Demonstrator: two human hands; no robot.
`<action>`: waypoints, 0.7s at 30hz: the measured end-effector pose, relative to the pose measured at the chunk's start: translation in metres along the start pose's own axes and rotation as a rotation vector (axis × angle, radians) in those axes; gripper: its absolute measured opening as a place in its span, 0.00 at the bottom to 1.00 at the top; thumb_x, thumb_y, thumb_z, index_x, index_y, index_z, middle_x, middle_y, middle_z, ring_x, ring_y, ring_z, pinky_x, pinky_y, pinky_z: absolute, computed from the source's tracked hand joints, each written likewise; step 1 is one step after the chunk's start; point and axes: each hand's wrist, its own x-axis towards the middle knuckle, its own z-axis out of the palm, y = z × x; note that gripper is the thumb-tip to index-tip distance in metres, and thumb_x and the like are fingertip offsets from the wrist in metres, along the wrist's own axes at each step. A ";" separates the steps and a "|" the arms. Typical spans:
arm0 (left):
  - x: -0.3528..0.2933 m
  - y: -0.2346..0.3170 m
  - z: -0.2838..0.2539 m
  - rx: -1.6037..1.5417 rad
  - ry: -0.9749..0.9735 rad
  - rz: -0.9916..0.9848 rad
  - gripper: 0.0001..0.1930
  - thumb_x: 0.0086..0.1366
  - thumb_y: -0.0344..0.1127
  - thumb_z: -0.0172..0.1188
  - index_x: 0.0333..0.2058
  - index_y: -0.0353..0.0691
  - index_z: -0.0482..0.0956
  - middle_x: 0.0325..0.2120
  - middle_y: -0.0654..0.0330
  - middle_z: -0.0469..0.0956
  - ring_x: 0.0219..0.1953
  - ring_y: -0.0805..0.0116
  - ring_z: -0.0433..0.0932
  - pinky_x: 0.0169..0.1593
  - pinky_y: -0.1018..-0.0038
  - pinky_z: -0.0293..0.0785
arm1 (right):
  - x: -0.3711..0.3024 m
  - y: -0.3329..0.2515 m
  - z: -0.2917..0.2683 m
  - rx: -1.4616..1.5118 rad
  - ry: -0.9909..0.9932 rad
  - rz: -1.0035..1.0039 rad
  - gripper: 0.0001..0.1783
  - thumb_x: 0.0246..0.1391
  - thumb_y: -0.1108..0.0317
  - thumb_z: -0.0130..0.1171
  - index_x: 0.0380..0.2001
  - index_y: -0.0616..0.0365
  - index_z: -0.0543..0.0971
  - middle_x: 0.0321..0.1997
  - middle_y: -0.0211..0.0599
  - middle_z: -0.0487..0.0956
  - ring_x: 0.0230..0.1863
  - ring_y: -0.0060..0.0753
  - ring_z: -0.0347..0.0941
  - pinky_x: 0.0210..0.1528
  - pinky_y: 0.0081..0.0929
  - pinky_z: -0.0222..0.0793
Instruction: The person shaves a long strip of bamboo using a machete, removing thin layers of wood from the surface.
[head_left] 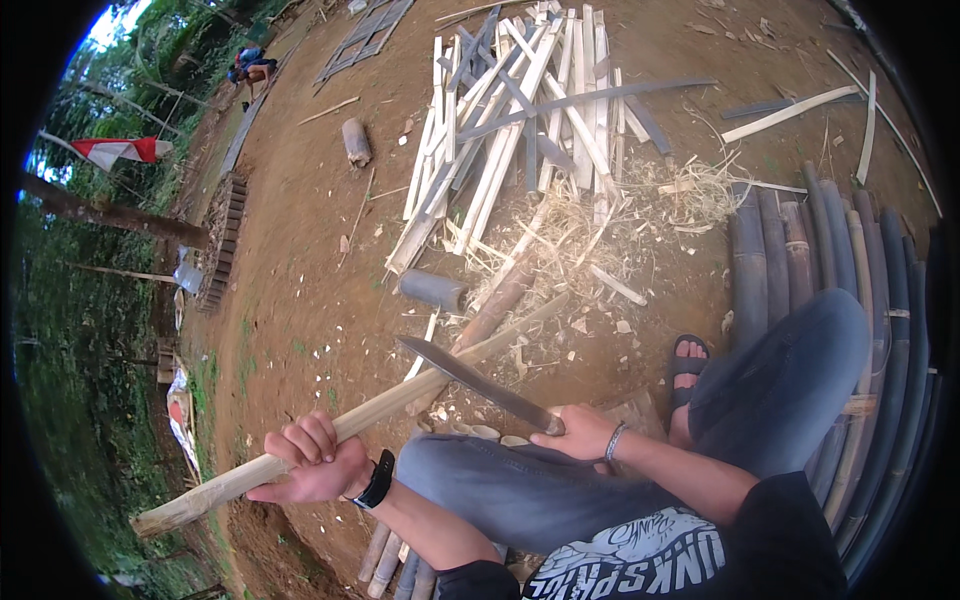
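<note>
Low over the bare dirt ground (300, 250), the left hand (312, 462) wraps its fingers tightly round a long pale split bamboo pole (350, 425), slanting up toward the yard's middle. The right hand (580, 432) is closed round the handle of a long dark machete (470, 378), whose blade lies across the pole. Beyond lie pale bamboo shavings (600, 215), a heap of split slats (510, 110) and grey bamboo culms (800, 250).

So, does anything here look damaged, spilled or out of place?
Nothing looks damaged. Pale shavings and chips lie scattered on the dirt, which fits the work: the left hand grips a long bamboo strip, the right hand holds a large knife across it.
</note>
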 end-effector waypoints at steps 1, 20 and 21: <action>0.000 0.003 -0.005 0.006 -0.013 -0.006 0.33 0.61 0.74 0.35 0.16 0.50 0.52 0.07 0.71 0.50 0.09 0.80 0.47 0.16 0.81 0.41 | 0.002 0.007 0.001 -0.027 0.065 0.033 0.25 0.48 0.49 0.58 0.35 0.63 0.78 0.25 0.54 0.79 0.33 0.55 0.78 0.39 0.43 0.72; -0.011 0.005 0.019 0.027 0.009 -0.005 0.34 0.59 0.76 0.33 0.15 0.50 0.50 0.06 0.71 0.49 0.09 0.81 0.46 0.16 0.80 0.40 | -0.012 0.036 -0.080 -0.162 0.503 0.032 0.25 0.48 0.49 0.61 0.25 0.66 0.78 0.15 0.52 0.75 0.22 0.52 0.76 0.27 0.42 0.71; -0.012 0.005 0.020 0.031 0.007 -0.005 0.34 0.59 0.76 0.33 0.15 0.50 0.50 0.06 0.71 0.49 0.09 0.81 0.46 0.16 0.80 0.40 | -0.013 0.031 -0.071 -0.089 0.475 -0.018 0.26 0.49 0.48 0.60 0.25 0.66 0.78 0.15 0.50 0.75 0.22 0.50 0.76 0.27 0.41 0.71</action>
